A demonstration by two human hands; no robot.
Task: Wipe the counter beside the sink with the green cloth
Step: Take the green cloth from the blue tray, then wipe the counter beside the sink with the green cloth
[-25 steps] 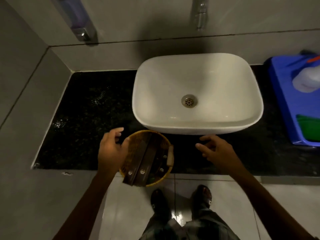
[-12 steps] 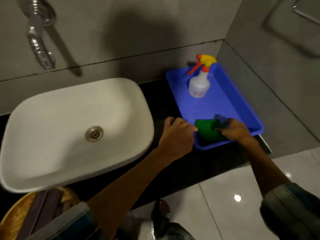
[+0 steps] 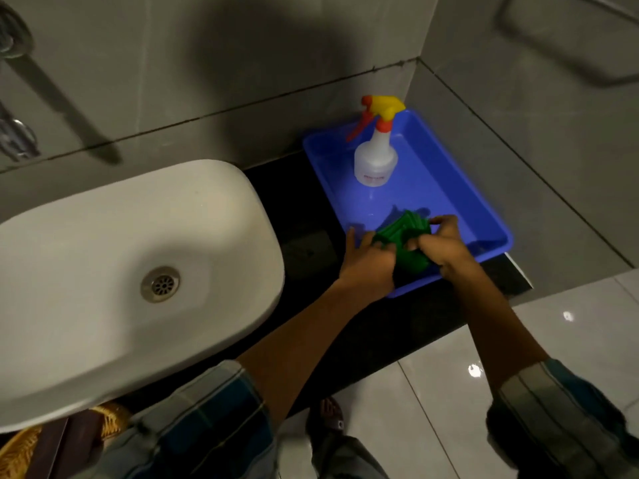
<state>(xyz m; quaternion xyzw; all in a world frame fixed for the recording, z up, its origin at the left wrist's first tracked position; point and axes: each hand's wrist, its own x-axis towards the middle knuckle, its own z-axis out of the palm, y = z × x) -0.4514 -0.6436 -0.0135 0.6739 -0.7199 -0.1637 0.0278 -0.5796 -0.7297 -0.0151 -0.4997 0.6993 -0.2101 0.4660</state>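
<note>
Hands [image 3: 404,252] bunch green cloth [image 3: 404,238] over blue tray's [image 3: 484,216] near corner.

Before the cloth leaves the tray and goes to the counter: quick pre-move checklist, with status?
1. Green cloth held by both hands: ok, left hand and right hand both grip it.
2. Cloth clear of the blue tray: not ok, it is bunched over the tray's near end.
3. Spray bottle out of the way: ok, upright at the tray's far end.
4. Counter strip between sink and tray bare: ok, nothing on it.
5. Cloth damp: cannot tell.
</note>
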